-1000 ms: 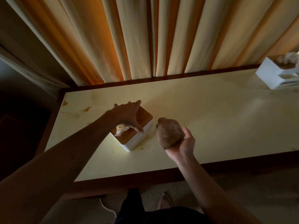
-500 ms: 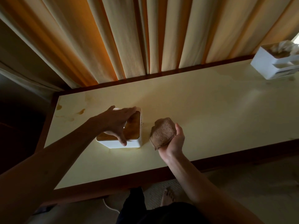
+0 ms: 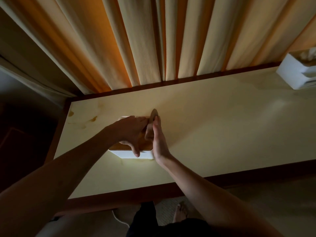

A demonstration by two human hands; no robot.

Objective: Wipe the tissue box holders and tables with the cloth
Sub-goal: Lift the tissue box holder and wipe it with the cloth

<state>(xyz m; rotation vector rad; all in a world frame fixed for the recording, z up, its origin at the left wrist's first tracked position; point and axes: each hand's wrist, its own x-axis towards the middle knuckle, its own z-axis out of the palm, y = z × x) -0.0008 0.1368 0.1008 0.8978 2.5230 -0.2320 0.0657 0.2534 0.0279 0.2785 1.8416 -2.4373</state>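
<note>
A white tissue box holder with a wooden lid stands on the pale yellow table, left of centre. My left hand lies over its top, thumb down the front face and fingers reaching toward the far edge, gripping the holder. My right hand presses a brown cloth against the holder's right side; only the cloth's upper end shows above the fingers. A second white tissue box holder with tissue sticking out stands at the table's far right corner.
Brown stains mark the table's far left corner. Cream and orange curtains hang right behind the table. The table has a dark wooden rim. A white cable and my bare foot are on the floor below the near edge.
My right hand has moved left from the open table and brought the cloth against the holder's right side. My left hand has kept hold of the holder, which was turned square to me.
</note>
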